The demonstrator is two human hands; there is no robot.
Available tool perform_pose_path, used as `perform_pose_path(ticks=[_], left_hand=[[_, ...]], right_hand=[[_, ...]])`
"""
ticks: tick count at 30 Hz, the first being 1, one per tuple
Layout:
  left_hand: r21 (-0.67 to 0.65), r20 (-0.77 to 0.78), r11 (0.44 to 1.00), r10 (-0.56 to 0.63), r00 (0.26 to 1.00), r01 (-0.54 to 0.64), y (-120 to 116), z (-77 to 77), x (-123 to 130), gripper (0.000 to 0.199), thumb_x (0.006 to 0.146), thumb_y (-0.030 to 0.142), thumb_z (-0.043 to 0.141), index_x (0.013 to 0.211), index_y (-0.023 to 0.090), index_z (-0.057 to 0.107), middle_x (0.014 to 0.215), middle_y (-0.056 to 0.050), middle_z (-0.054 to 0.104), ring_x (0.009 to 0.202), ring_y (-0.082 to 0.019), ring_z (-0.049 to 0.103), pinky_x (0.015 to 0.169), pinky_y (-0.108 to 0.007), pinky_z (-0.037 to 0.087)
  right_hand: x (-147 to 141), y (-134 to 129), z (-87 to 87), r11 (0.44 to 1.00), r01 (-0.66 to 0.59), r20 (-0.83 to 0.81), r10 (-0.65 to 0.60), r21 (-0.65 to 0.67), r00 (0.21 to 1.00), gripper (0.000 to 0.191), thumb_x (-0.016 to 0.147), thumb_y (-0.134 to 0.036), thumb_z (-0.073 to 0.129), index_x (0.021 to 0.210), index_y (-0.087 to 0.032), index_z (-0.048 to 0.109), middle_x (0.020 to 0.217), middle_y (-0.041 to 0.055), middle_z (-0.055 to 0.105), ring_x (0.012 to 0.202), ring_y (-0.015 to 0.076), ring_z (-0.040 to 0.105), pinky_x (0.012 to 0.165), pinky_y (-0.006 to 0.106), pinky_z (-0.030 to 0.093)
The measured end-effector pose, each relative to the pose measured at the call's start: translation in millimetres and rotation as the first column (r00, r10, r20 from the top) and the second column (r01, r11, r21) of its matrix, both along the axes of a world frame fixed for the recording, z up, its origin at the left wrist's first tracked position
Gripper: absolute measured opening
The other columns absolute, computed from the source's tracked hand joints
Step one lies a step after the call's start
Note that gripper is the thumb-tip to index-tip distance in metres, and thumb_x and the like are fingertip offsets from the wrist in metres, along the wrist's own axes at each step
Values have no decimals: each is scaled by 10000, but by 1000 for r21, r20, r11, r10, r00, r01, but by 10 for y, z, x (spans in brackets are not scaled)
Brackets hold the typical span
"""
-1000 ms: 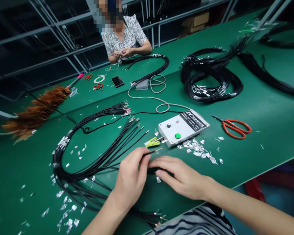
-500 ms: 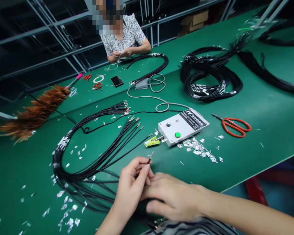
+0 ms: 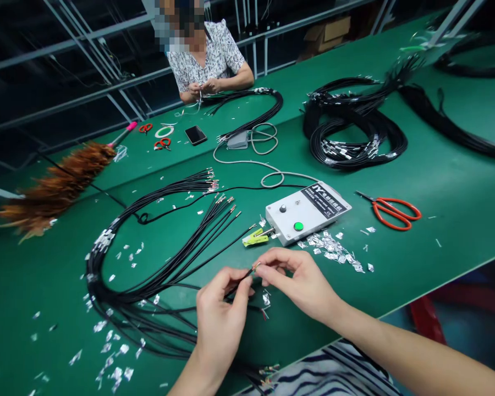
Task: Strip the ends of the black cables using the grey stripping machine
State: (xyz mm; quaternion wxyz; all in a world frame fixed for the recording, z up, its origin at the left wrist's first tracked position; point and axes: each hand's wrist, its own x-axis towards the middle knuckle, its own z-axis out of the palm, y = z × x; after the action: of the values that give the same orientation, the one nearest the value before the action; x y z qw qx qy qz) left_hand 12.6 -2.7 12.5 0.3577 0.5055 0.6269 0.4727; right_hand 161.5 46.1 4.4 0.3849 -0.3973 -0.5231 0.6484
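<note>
My left hand [image 3: 223, 313] pinches a black cable [image 3: 248, 273] close to its stripped end. From the other side, the thumb and fingertips of my right hand [image 3: 299, 278] close on the wire tip of that same cable. Another cable end with thin coloured wires [image 3: 264, 313] pokes out below my left hand. To the left curves a bundle of black cables [image 3: 107, 275], its ends fanned out and bare. Just beyond my hands is a yellow-green clip [image 3: 256, 237] on the shaft of a grey box [image 3: 307, 214] with a green button.
Red-handled scissors [image 3: 396, 212] lie right of the box, near a pile of silvery scraps [image 3: 334, 250]. Coiled black cables [image 3: 357, 137] rest farther back. A feather duster [image 3: 61, 176] lies at left. A co-worker [image 3: 210, 60] sits across the green table [image 3: 437, 187].
My right hand has risen from below my left hand to the cable's tip and closed on it. My left hand keeps its pinch on the cable, nearly in place.
</note>
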Motion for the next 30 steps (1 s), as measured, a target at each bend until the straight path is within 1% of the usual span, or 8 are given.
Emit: perform_pose_path(ticks=[4, 7, 11, 14, 18, 22, 26, 30], left_hand=[[-68, 151, 996, -41, 988, 52, -3, 45, -8, 91, 787, 251, 678, 818, 166, 675, 677, -21, 672, 501, -115, 600, 462, -202, 506], [-39, 167, 992, -112, 980, 121, 21, 78, 0, 168, 794, 233, 674, 952, 179, 697, 910, -72, 676, 668, -135, 644, 594, -231, 556], [-25, 252, 981, -181, 951, 194, 84, 56, 36, 143, 807, 258, 683, 928, 193, 722, 941, -59, 596, 759, -152, 649, 654, -249, 568], [-39, 324, 990, -118, 939, 138, 110, -1, 62, 100, 796, 272, 708, 808, 173, 709, 868, -20, 543, 592, -83, 583, 503, -191, 494], [-42, 310, 998, -32, 950, 47, 70, -58, 83, 124, 842, 289, 659, 820, 167, 650, 831, -2, 541, 446, -45, 498, 383, -182, 379], [96, -12, 994, -49, 999, 50, 9, -78, 62, 158, 900, 259, 577, 771, 173, 610, 802, -18, 551, 601, -101, 530, 503, -205, 431], [15, 36, 998, -68, 997, 67, 29, -95, 11, 180, 910, 286, 554, 767, 178, 577, 664, 15, 510, 569, -107, 473, 518, -212, 402], [-90, 205, 994, -47, 978, 67, 80, -112, -22, 191, 883, 327, 582, 772, 175, 550, 576, 48, 471, 517, -95, 445, 504, -202, 376]], right_hand=[[-11, 46, -30, 937, -153, -244, 77, -314, 967, 290, 695, -421, 787, 754, -159, 678, 677, -10, 647, 561, 92, 538, 589, 236, 410], [-20, 46, -35, 876, -192, -287, 65, -442, 956, 298, 638, -394, 814, 698, -148, 657, 628, -29, 617, 533, 66, 506, 558, 203, 360], [-32, 24, -42, 882, -163, -253, 52, -441, 966, 237, 630, -335, 776, 646, -149, 631, 569, -48, 571, 520, 69, 494, 554, 201, 354], [-24, 21, -48, 910, -159, -219, 78, -382, 972, 210, 660, -325, 738, 637, -153, 619, 557, -42, 572, 521, 81, 493, 567, 214, 372], [-20, 28, -61, 955, -154, -149, 119, -254, 982, 222, 724, -358, 705, 689, -164, 603, 607, -28, 590, 552, 105, 521, 590, 236, 413], [8, 29, -85, 986, -102, 97, 89, 130, 991, 145, 850, -277, 591, 757, -170, 622, 690, -2, 615, 636, 132, 554, 603, 246, 413], [119, 52, -113, 761, -203, 404, -84, 616, 911, 204, 971, -201, 485, 847, -166, 643, 808, 31, 664, 725, 161, 589, 673, 286, 387], [182, 89, -85, 566, -306, 515, -256, 766, 818, 220, 1014, -303, 489, 973, -153, 645, 915, 65, 704, 825, 200, 628, 720, 313, 363]])
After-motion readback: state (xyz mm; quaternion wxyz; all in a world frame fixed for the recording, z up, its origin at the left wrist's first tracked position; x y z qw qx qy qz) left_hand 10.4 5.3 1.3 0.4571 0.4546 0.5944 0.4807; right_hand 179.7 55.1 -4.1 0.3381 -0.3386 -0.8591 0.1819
